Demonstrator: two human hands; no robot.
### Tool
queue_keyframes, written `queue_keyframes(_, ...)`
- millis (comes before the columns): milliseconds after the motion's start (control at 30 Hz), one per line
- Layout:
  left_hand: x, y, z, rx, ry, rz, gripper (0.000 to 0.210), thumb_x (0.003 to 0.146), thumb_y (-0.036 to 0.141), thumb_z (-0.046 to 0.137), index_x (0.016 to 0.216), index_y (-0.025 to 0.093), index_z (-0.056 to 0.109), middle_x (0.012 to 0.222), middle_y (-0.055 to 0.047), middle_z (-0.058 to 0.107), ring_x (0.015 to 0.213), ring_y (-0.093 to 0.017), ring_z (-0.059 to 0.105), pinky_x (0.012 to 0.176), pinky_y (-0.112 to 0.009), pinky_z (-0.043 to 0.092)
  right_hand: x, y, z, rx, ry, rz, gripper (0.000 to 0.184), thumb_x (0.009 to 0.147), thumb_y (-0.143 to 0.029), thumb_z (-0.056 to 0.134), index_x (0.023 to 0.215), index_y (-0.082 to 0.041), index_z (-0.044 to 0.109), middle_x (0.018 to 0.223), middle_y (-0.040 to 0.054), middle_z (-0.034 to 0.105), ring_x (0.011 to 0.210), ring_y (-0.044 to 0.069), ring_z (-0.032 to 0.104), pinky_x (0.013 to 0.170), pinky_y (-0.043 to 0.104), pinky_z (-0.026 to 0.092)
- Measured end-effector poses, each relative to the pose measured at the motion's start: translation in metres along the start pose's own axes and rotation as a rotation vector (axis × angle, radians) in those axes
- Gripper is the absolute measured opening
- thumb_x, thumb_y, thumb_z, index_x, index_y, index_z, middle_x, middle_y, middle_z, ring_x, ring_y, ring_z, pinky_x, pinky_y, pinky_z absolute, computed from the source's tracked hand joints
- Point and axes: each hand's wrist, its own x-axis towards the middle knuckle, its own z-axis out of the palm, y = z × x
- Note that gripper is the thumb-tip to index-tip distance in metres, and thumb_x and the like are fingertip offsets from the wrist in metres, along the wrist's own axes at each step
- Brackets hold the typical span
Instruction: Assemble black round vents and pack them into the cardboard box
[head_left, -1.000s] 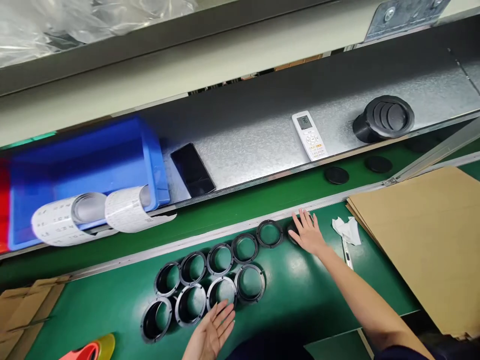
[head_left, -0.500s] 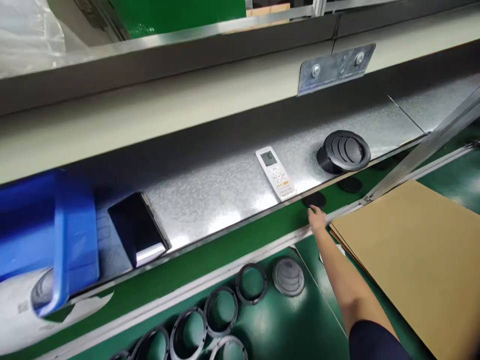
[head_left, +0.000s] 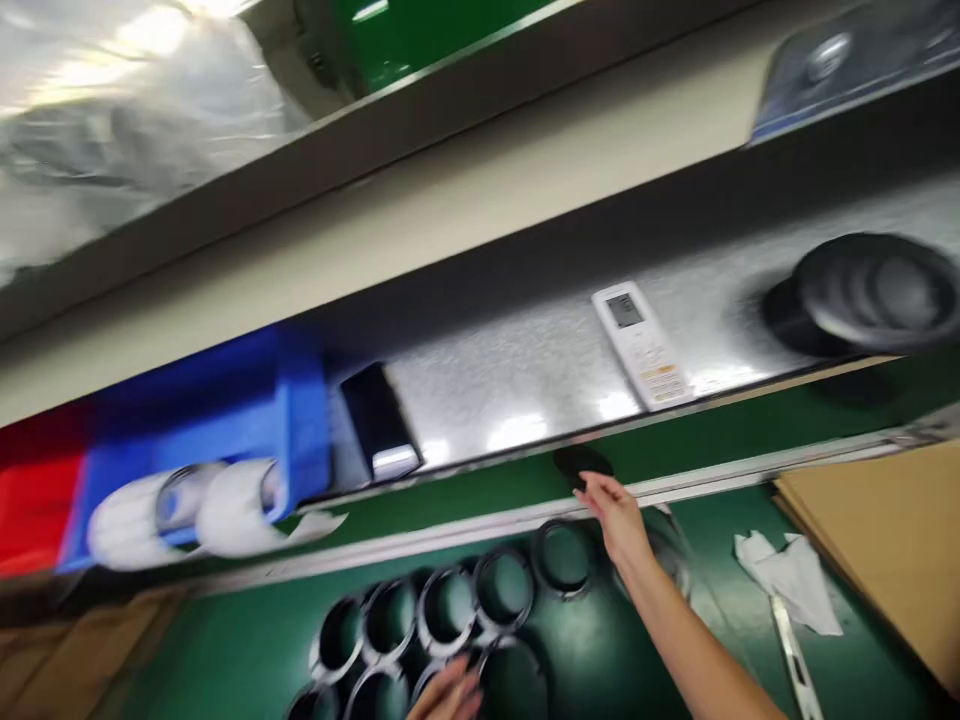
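My right hand [head_left: 616,512] pinches the edge of a thin black disc [head_left: 582,462] over the bench's back edge, below the metal shelf. At the bottom of the view my left hand [head_left: 448,692] is partly in frame and blurred, close to the black rings; whether it grips one is unclear. Several black rings, such as this ring [head_left: 562,592], stand in rows on the green bench [head_left: 592,655]. Partly behind my right forearm lies a round grey louvred vent [head_left: 670,562].
On the metal shelf [head_left: 495,385] are a phone [head_left: 381,420], a white remote control [head_left: 643,345] and a black round air vent [head_left: 862,295]. Left are a blue bin [head_left: 304,430], white rolls [head_left: 236,508] and a red bin [head_left: 37,505]. Cardboard [head_left: 885,540], crumpled tissue [head_left: 795,580] and a knife [head_left: 795,660] lie right.
My right hand has moved left along the bench's back edge, bringing the black disc with it. My left hand has come into view at the bottom. The view has turned left.
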Motion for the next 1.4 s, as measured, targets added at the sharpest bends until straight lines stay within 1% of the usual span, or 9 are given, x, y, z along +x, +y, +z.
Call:
queue_keyframes(133, -0.026, -0.002, 0.020, -0.085, -0.111, 0.443, 0.105, 0.063, 0.027, 0.090, 0.146, 0.046, 0.030, 0.160, 0.000, 0.026, 0.146, -0.033, 0.025, 0.112, -0.052, 0.037, -0.168, 0.028, 0.056, 0.184, -0.462, 0.411, 0.035, 0.072, -0.046, 0.084, 0.093, -0.019, 0.076, 0.083, 0.0025, 0.066, 0.075, 0.013, 0.060, 0.095, 0.041, 0.056)
queue_keyframes(200, -0.036, 0.008, 0.019, -0.180, -0.130, 0.519, 0.104, 0.064, 0.030, 0.088, 0.148, 0.041, 0.029, 0.153, -0.005, 0.039, 0.140, -0.034, 0.036, 0.110, -0.049, 0.039, -0.227, 0.023, 0.068, 0.221, -0.585, 0.559, 0.035, 0.072, -0.046, 0.084, 0.096, -0.021, 0.076, 0.090, 0.0038, 0.067, 0.082, 0.015, 0.063, 0.093, 0.038, 0.057)
queue_keyframes(333, -0.070, 0.016, 0.001, -0.408, -0.104, 0.422, 0.070, 0.080, 0.052, 0.068, 0.140, 0.020, 0.048, 0.126, -0.012, 0.064, 0.121, -0.032, 0.056, 0.103, -0.043, 0.046, -0.275, -0.005, 0.076, -0.033, -1.165, 0.677, 0.041, 0.086, -0.053, 0.069, 0.115, -0.024, 0.071, 0.091, 0.0073, 0.068, 0.078, 0.020, 0.067, 0.061, 0.032, 0.059)
queue_keyframes(400, -0.089, 0.013, -0.007, -0.485, -0.163, 0.398, 0.067, 0.087, 0.059, 0.056, 0.136, 0.014, 0.052, 0.123, -0.013, 0.065, 0.120, -0.031, 0.056, 0.105, -0.042, 0.044, -0.275, -0.021, 0.078, -0.308, -1.325, 0.398, 0.040, 0.093, -0.054, 0.057, 0.117, -0.025, 0.071, 0.085, 0.0079, 0.068, 0.071, 0.020, 0.066, 0.054, 0.032, 0.057)
queue_keyframes(533, -0.116, 0.001, -0.017, -0.523, -0.281, 0.348, 0.066, 0.090, 0.061, 0.050, 0.132, 0.010, 0.054, 0.121, -0.014, 0.065, 0.121, -0.031, 0.054, 0.107, -0.042, 0.041, -0.264, -0.033, 0.085, -0.799, -1.060, -0.597, 0.034, 0.096, -0.051, 0.052, 0.118, -0.034, 0.071, 0.131, 0.0108, 0.055, 0.123, 0.032, 0.049, 0.103, 0.056, 0.044)
queue_keyframes(600, -0.125, -0.005, -0.020, -0.539, -0.334, 0.311, 0.065, 0.089, 0.061, 0.052, 0.134, 0.013, 0.054, 0.120, -0.014, 0.065, 0.118, -0.032, 0.056, 0.105, -0.045, 0.041, -0.264, -0.030, 0.087, -0.968, -1.053, -0.808, 0.034, 0.096, -0.049, 0.051, 0.123, -0.036, 0.069, 0.146, 0.0081, 0.042, 0.136, 0.036, 0.031, 0.111, 0.062, 0.033)
queue_keyframes(1067, -0.146, -0.018, -0.035, -0.565, -0.600, 0.177, 0.071, 0.086, 0.069, 0.052, 0.133, 0.016, 0.053, 0.112, -0.015, 0.065, 0.108, -0.033, 0.059, 0.099, -0.046, 0.042, -0.294, -0.038, 0.089, -0.829, -1.156, -0.499, 0.051, 0.102, -0.054, 0.029, 0.114, -0.029, 0.072, 0.140, 0.0079, 0.048, 0.134, 0.030, 0.039, 0.114, 0.056, 0.033)
queue_keyframes(1267, -0.138, -0.020, -0.035, -0.638, -0.469, 0.159, 0.061, 0.087, 0.066, 0.053, 0.115, 0.012, 0.063, 0.105, -0.014, 0.068, 0.103, -0.029, 0.062, 0.096, -0.041, 0.046, -0.293, -0.024, 0.073, -0.924, -1.199, -0.688, 0.049, 0.102, -0.054, 0.032, 0.137, -0.032, 0.058, 0.150, 0.0080, 0.040, 0.140, 0.031, 0.032, 0.116, 0.058, 0.027)
queue_keyframes(1400, -0.121, -0.033, -0.035, -0.546, -0.229, 0.087, 0.058, 0.087, 0.063, 0.055, 0.113, 0.012, 0.065, 0.104, -0.012, 0.070, 0.101, -0.028, 0.063, 0.094, -0.038, 0.048, -0.299, -0.008, 0.061, -1.156, -1.407, -0.889, 0.079, 0.084, -0.065, 0.063, 0.150, -0.030, 0.039, 0.160, 0.0126, 0.021, 0.146, 0.039, 0.016, 0.119, 0.064, 0.009)
